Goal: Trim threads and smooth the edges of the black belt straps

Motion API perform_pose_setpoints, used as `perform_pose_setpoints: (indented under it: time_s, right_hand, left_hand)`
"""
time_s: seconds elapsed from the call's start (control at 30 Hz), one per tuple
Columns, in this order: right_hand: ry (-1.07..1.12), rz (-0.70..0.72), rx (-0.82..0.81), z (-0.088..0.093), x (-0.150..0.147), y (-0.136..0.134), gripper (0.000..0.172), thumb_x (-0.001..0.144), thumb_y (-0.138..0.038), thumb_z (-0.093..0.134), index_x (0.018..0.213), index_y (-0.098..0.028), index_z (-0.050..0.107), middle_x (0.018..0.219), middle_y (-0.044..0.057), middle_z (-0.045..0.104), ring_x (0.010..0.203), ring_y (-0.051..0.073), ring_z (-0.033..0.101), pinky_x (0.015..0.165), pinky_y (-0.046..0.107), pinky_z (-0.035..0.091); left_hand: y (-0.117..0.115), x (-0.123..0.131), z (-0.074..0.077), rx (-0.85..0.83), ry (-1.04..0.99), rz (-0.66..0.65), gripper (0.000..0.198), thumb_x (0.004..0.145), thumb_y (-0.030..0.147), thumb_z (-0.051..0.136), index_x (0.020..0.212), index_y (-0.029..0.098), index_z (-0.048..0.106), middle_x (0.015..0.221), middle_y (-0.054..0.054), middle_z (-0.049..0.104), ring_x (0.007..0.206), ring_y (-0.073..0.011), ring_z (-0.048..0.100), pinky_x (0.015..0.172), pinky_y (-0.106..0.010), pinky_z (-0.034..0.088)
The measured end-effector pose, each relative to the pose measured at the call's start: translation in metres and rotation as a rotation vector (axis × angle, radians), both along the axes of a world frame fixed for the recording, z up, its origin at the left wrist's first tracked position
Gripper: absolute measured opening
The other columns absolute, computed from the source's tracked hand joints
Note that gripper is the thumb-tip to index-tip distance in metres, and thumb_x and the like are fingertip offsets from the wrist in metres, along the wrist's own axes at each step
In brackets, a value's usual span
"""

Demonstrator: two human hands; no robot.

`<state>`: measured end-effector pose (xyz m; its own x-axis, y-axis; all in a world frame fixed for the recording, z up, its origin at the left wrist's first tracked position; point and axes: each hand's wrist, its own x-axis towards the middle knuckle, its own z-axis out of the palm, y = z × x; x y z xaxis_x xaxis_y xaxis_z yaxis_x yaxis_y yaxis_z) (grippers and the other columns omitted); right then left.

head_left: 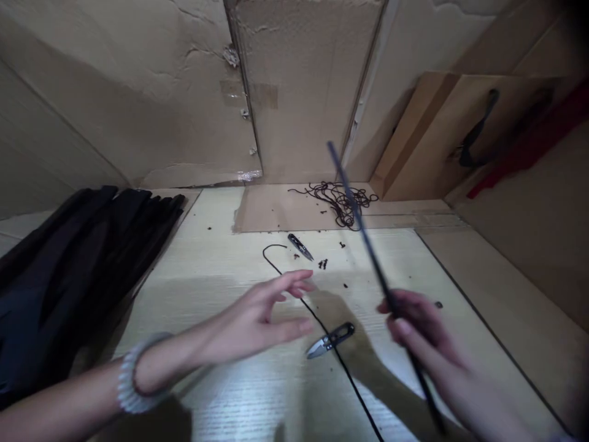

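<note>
My right hand (427,331) is closed around a long, thin, straight black rod (368,245), which slants up and leftward over the table; its exact kind is unclear. My left hand (280,313) is open, thumb and fingers apart, with nothing in it. Beneath it runs a black cord (352,380), hooked at its far end. The cord crosses over a pair of thread snips (331,341) lying just right of my left thumb. A second pair of thread snips (300,247) rests beyond my left fingertips, beside small dark scraps (323,264).
A tangle of dark cord (338,199) lies on cardboard at the back. Black folded pieces (69,264) are stacked at the left. At the back right a brown paper bag (423,135) leans near something red (529,150). Cardboard walls (304,73) enclose the pale table (184,294).
</note>
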<state>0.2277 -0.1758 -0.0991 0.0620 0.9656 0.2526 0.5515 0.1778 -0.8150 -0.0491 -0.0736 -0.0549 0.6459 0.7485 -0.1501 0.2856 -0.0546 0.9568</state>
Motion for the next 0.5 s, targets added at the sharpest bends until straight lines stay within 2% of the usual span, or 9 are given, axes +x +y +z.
perform_pose_setpoints:
  time_s: [0.03,0.07,0.13,0.2,0.27,0.37,0.43,0.5]
  right_hand:
    - [0.096,0.06,-0.021,0.002,-0.024,-0.001,0.026,0.099,-0.033,0.052,0.125,-0.032,0.053,0.108,0.004,0.074,0.095,0.018,0.072,0.073,0.024,0.062]
    - [0.178,0.128,-0.057,0.003,-0.045,-0.002,0.025,0.099,-0.032,0.051,0.124,-0.032,0.052,0.109,0.003,0.073,0.096,0.017,0.072,0.076,0.025,0.062]
    - [0.257,0.223,-0.128,0.004,-0.074,-0.003,0.024,0.097,-0.03,0.052,0.121,-0.029,0.053,0.103,0.003,0.072,0.09,0.016,0.071,0.076,0.026,0.062]
    - [0.204,0.302,-0.084,0.002,-0.083,-0.001,0.023,0.098,-0.029,0.049,0.121,-0.027,0.052,0.1,0.003,0.072,0.087,0.015,0.071,0.072,0.025,0.062]
    - [0.079,0.335,-0.021,-0.002,-0.076,0.003,0.018,0.1,-0.027,0.047,0.115,-0.027,0.057,0.098,0.001,0.072,0.087,0.014,0.071,0.072,0.026,0.061]
    - [-0.123,0.351,0.032,-0.014,-0.053,0.012,0.017,0.097,-0.018,0.05,0.103,-0.024,0.065,0.095,0.002,0.073,0.088,0.018,0.069,0.075,0.033,0.059]
    - [-0.265,0.383,0.066,-0.024,-0.039,0.017,0.022,0.094,-0.012,0.052,0.107,-0.021,0.068,0.098,0.006,0.075,0.093,0.024,0.069,0.079,0.042,0.059]
    - [-0.383,0.412,0.111,-0.032,-0.031,0.02,0.027,0.092,-0.01,0.053,0.112,-0.018,0.069,0.104,0.008,0.076,0.099,0.029,0.068,0.083,0.048,0.058]
  left_hand:
    - [-0.008,0.011,-0.004,-0.089,-0.112,0.011,0.064,0.078,0.043,0.077,0.136,0.033,0.051,0.129,-0.01,0.065,0.12,-0.0282,0.058,0.097,-0.044,0.045]
    - [-0.014,0.021,-0.007,-0.199,-0.232,0.032,0.06,0.078,0.044,0.076,0.131,0.033,0.052,0.126,-0.009,0.066,0.118,-0.0274,0.059,0.095,-0.043,0.046]
    - [-0.022,0.035,-0.012,-0.331,-0.432,0.213,0.038,0.08,0.048,0.072,0.11,0.029,0.056,0.099,-0.007,0.072,0.095,-0.0233,0.067,0.084,-0.039,0.05]
    - [-0.023,0.04,-0.014,-0.391,-0.5,0.361,0.032,0.082,0.047,0.069,0.103,0.028,0.054,0.073,-0.001,0.067,0.072,-0.0193,0.065,0.069,-0.034,0.051]
    - [-0.019,0.034,-0.014,-0.41,-0.492,0.451,0.029,0.084,0.046,0.065,0.102,0.026,0.055,0.059,0.003,0.059,0.055,-0.0161,0.059,0.055,-0.03,0.046]
    - [-0.009,0.016,-0.01,-0.392,-0.425,0.497,0.023,0.084,0.042,0.062,0.095,0.023,0.057,0.051,0.004,0.053,0.042,-0.012,0.05,0.042,-0.025,0.033]
    - [-0.001,0.004,-0.01,-0.391,-0.323,0.482,0.02,0.083,0.038,0.063,0.09,0.02,0.059,0.054,0.001,0.059,0.039,-0.0095,0.046,0.04,-0.024,0.027]
    - [0.007,-0.005,-0.013,-0.39,-0.229,0.466,0.017,0.08,0.032,0.065,0.089,0.018,0.06,0.073,-0.005,0.072,0.037,-0.0064,0.042,0.039,-0.025,0.024]
